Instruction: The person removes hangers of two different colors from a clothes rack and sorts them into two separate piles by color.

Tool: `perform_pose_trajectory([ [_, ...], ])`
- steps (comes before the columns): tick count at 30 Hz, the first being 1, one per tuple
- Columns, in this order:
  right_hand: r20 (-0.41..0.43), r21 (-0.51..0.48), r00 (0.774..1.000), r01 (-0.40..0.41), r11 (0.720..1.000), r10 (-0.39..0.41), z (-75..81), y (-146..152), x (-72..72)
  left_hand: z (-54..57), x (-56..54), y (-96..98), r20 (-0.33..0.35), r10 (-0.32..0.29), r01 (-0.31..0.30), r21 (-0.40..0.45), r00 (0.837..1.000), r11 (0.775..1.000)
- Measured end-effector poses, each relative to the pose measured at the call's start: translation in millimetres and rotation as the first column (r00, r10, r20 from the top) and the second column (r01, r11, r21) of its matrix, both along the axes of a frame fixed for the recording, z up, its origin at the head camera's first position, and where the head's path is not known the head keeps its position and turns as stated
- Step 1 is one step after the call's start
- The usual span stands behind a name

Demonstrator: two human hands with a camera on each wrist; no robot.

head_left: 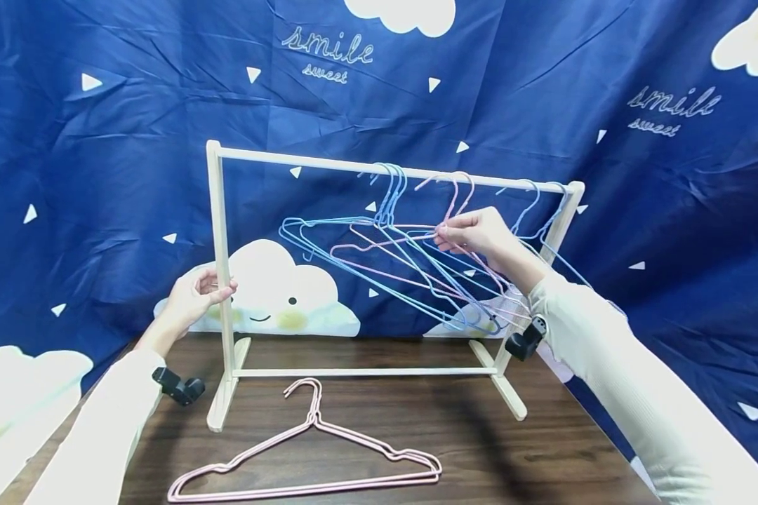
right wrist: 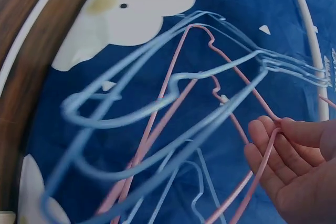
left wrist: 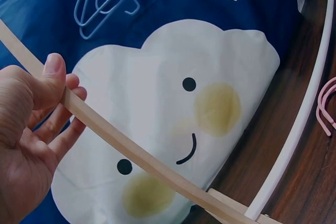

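A wooden rack stands on the table, and my left hand (head_left: 189, 300) grips its left post (head_left: 220, 217), thumb on one side and fingers behind. In the head view, my right hand (head_left: 476, 233) pinches a pink hanger (right wrist: 244, 85) just below its hook. That hanger's hook is over the rack's top rail (head_left: 328, 163), close to a second pink hook. Immediately left of them hang several blue hangers (head_left: 388, 200), bunched together and overlapping the pink ones. More blue hangers (head_left: 530, 200) hang at the rail's right end, partly hidden by my right arm.
Pink hangers (head_left: 303, 489) lie stacked on the brown table (head_left: 391, 421) in front of the rack, hooks pointing towards it. The rack's lower bar (head_left: 360, 372) runs between its two feet. A blue cloth (head_left: 164, 140) with clouds and white triangles hangs behind.
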State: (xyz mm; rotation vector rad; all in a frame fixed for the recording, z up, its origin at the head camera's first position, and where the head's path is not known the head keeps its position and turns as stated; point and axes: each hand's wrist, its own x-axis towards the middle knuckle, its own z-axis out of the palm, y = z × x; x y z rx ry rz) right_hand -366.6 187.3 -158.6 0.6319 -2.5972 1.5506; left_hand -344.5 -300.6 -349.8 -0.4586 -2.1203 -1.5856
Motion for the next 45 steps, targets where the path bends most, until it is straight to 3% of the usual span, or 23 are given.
perform_pose_trajectory([
  [6,0.019,0.026,1.0,0.002,1.0,-0.002,-21.9,9.5,-1.8,-0.5,0.4,-1.7,0.001,0.006,-0.006,0.004,1.0,1.0],
  [14,0.071,-0.012,0.997,0.029,1.0,-0.028,-56.3,23.1,-6.9,-0.1,0.1,-0.8,-0.011,-0.018,0.019,0.025,1.0,1.0],
  [20,0.154,-0.063,0.988,-0.024,0.998,0.033,-85.5,29.9,-12.1,-0.3,-1.1,0.4,-0.019,-0.014,0.014,0.02,1.0,1.0],
  [25,0.244,-0.124,0.964,-0.077,0.989,0.106,-108.7,39.2,-13.2,0.8,-1.4,1.7,-0.003,-0.002,0.002,0.008,1.0,1.0],
  [27,0.253,-0.106,0.96,-0.099,0.99,0.123,-118.0,43.5,-13.1,0.9,-1.2,1.8,-0.001,0.005,-0.005,0.002,1.0,1.0],
  [30,0.29,-0.126,0.931,-0.195,0.973,0.224,-132.1,49.1,-13.8,0.7,-0.4,0.5,0.002,0.018,-0.018,-0.009,1.0,1.0],
  [34,0.365,-0.194,0.841,-0.351,0.916,0.4,-153.8,52.7,-18.2,0.4,-0.6,-1.1,0.004,0.026,-0.026,-0.01,1.0,1.0],
  [36,0.393,-0.181,0.817,-0.381,0.907,0.422,-166.1,51.3,-20.7,0.5,-0.8,-1.4,0.007,0.023,-0.023,-0.007,1.0,1.0],
  [38,0.415,-0.163,0.817,-0.367,0.916,0.401,-178.8,47.7,-22.1,0.7,-0.8,-1.1,0.009,0.017,-0.017,-0.005,1.0,1.0],
  [45,0.472,-0.253,0.796,-0.29,0.923,0.379,-214.4,17.6,-15.5,0.3,-1.0,-0.6,0.002,0.002,-0.002,0.01,1.0,1.0],
])
